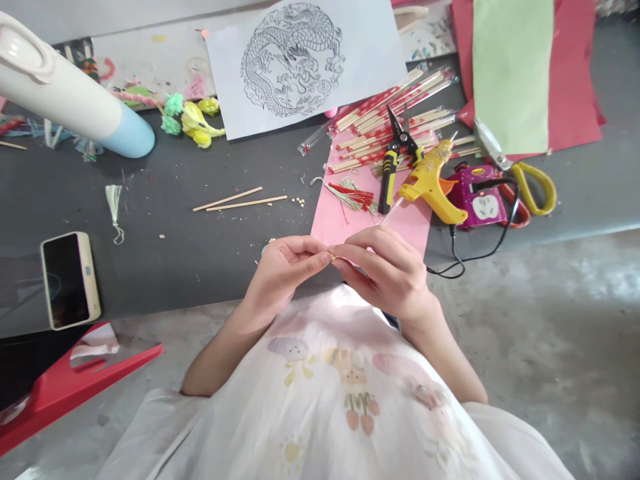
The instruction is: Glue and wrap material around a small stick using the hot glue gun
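Nearest to us in the head view, over the white printed garment (340,400) on our lap, our two hands meet fingertip to fingertip just at the near edge of the dark grey desk (200,253). Our left hand (280,270) and right hand (387,267) are both pressed closed in a pinch on one small pale piece (332,256), too small for us to say what it is; it sits exactly between them, neither hand nearer than the other. From the right hand's fingers a thin clear strand or stick (393,211) seems to run up and to the right toward the yellow plastic glue gun (431,183), though we cannot tell whether it is joined to the pinched piece. Beyond our hands lies a pink paper strip (345,227), its long axis running away from us, with a red-and-pale tassel (353,197) and yellow-handled black pliers (393,163) resting on it. Two loose thin wooden sticks (240,200) lie left of the strip, nearly parallel to the desk edge. Farther off are a bundle of red-banded bamboo sticks (390,127) and a white sheet printed with a black dragon drawing (295,60). A cream-cased phone (70,280) lies well apart to the left.
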`<state>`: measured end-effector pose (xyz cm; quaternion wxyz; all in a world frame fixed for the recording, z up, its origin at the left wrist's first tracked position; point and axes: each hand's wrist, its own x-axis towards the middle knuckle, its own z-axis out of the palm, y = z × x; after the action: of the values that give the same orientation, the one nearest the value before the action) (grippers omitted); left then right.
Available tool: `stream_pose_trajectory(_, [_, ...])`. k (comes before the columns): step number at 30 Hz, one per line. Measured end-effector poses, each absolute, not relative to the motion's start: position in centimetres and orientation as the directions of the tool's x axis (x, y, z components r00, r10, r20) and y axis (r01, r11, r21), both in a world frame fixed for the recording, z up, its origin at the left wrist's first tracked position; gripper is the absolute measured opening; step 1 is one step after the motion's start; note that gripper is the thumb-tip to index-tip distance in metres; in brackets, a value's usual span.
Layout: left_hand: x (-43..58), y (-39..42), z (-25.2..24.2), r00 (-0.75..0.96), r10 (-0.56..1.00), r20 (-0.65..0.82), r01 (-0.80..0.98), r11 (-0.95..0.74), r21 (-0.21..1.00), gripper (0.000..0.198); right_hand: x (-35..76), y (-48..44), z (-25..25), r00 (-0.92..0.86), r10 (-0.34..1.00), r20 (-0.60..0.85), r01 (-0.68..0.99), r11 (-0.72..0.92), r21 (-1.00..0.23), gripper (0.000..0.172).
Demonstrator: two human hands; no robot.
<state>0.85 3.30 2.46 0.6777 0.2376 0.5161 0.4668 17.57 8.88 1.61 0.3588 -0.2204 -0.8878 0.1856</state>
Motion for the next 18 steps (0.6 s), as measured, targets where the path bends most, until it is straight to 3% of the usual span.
stream_pose_trajectory(18, [0.4,3.2,1.1,0.056,0.845,-0.533,-0.294,0.524,0.800,0.020,17.7,8.5,0.7,-0.714,0.493,0.497,0.281,0.853,-0.441,0.023])
